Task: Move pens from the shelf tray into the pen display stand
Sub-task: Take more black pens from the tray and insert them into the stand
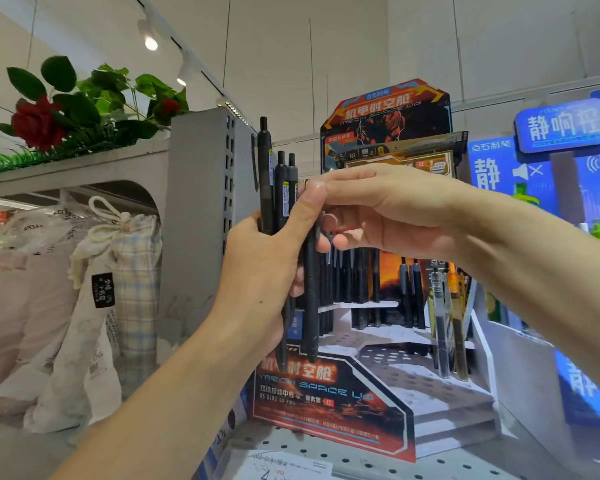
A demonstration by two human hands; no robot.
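head view: left hand (257, 271) grips a bunch of black pens (279, 216) upright, fingers curled round them. right hand (378, 213) pinches one pen (310, 289) from the bunch. pen display stand (378, 341) already part filled, front holes bare; shelf tray not visible.

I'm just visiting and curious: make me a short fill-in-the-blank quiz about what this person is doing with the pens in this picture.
1. The left hand grips a bundle of ____-coloured pens.
2. The right hand pinches one pen from that bundle, in front of the pen display ____.
3. On top of the grey shelf sits a ____ rose.

Missing words: black; stand; red
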